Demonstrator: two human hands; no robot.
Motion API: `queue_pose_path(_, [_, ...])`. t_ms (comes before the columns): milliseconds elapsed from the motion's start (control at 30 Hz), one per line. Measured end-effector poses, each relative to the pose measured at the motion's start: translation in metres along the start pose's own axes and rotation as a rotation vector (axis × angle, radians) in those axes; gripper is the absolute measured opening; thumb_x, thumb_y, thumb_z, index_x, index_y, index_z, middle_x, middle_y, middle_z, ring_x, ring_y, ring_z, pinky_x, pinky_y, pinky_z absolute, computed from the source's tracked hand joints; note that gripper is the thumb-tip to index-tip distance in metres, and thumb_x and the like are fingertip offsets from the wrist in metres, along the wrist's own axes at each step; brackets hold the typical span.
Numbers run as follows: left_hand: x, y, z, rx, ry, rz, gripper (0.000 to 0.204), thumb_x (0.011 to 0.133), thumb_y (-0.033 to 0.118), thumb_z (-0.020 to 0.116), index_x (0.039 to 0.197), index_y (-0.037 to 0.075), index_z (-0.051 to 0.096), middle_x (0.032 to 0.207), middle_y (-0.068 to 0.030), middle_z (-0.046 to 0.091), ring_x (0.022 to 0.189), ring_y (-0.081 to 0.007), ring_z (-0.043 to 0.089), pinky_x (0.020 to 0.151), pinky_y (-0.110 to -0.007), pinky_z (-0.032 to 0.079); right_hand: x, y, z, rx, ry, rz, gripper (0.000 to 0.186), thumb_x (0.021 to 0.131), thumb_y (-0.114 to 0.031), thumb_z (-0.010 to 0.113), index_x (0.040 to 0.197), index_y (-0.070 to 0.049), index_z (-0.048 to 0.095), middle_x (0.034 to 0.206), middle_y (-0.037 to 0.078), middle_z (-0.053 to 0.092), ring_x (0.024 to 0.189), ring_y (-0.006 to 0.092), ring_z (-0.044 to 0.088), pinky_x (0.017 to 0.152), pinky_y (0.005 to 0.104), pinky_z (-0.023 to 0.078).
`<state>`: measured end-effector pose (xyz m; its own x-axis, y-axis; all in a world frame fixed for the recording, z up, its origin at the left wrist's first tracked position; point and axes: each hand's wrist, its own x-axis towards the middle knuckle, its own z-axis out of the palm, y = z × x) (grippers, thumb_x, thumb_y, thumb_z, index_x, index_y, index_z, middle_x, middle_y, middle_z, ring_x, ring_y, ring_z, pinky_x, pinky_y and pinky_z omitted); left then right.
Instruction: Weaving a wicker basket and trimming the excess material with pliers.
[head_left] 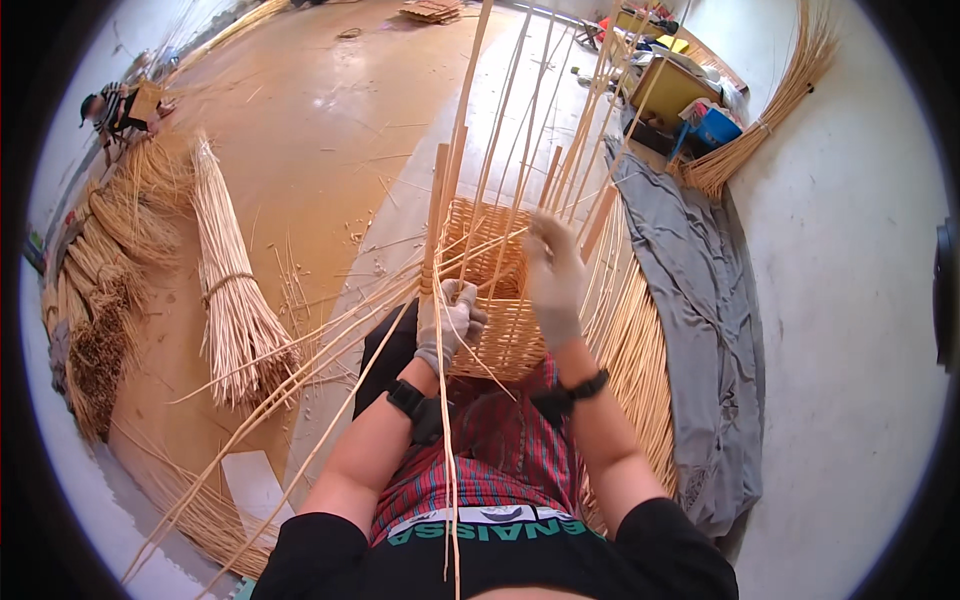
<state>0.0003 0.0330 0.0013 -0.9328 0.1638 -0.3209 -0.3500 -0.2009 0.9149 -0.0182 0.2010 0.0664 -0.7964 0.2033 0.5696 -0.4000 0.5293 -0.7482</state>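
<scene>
A part-woven wicker basket (500, 345) rests at my lap, with tall upright stakes (515, 110) rising from its walls and thicker wooden posts (438, 200) at its corners. My left hand (452, 325), in a pale work glove, is closed around thin willow rods at the basket's near left corner. Long loose willow rods (300, 375) fan out from there to the lower left, and one hangs down over my shirt. My right hand (556, 280), also gloved, is raised beside the basket's right side; motion blur hides how its fingers are set.
A tied bundle of peeled rods (225, 270) lies on the floor at left, with darker bundles (95, 290) beyond it. More rods (640, 360) and a grey cloth (690, 330) lie to my right. Another person (115, 110) sits far left. A blue container (715, 130) stands far right.
</scene>
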Motion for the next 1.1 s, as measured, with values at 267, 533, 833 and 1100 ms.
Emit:
queue_pose_path(267, [0.000, -0.004, 0.001, -0.100, 0.039, -0.002, 0.025, 0.108, 0.029, 0.058, 0.123, 0.008, 0.058, 0.075, -0.0097, 0.071, 0.056, -0.0150, 0.062, 0.052, -0.031, 0.053, -0.021, 0.009, -0.002, 0.196, 0.124, 0.087, 0.058, 0.102, -0.001, 0.053, 0.157, -0.011, 0.037, 0.087, 0.006, 0.065, 0.067, 0.0137, 0.060, 0.060, 0.0300, 0.053])
queue_pose_path(533, [-0.004, -0.047, -0.010, 0.127, 0.147, 0.330, 0.050, 0.106, 0.020, 0.061, 0.154, 0.020, 0.045, 0.069, -0.0004, 0.060, 0.058, -0.0106, 0.057, 0.055, -0.030, 0.048, -0.104, -0.006, -0.030, 0.053, -0.103, 0.397, 0.045, 0.110, -0.014, 0.049, 0.154, -0.014, 0.041, 0.075, 0.002, 0.064, 0.056, 0.0077, 0.053, 0.052, 0.0232, 0.045])
queue_pose_path(833, [-0.024, -0.012, -0.014, 0.940, 0.301, 0.311, 0.054, 0.102, 0.047, 0.060, 0.152, 0.029, 0.049, 0.100, -0.0185, 0.075, 0.084, -0.0388, 0.073, 0.074, -0.047, 0.057, 0.002, -0.025, -0.007, 0.582, 0.078, 0.140, 0.046, 0.112, -0.017, 0.047, 0.155, -0.017, 0.033, 0.102, 0.015, 0.070, 0.070, 0.0134, 0.063, 0.061, 0.0271, 0.053])
queue_pose_path(1100, [-0.039, -0.010, 0.009, 0.796, 0.206, 0.704, 0.053, 0.103, 0.031, 0.060, 0.153, 0.023, 0.048, 0.106, -0.0202, 0.073, 0.080, -0.0365, 0.073, 0.069, -0.049, 0.057, -0.077, 0.019, -0.071, 0.031, 0.093, 0.331, 0.029, 0.106, -0.011, 0.056, 0.134, -0.011, 0.051, 0.109, 0.014, 0.067, 0.079, 0.0174, 0.067, 0.067, 0.0306, 0.055])
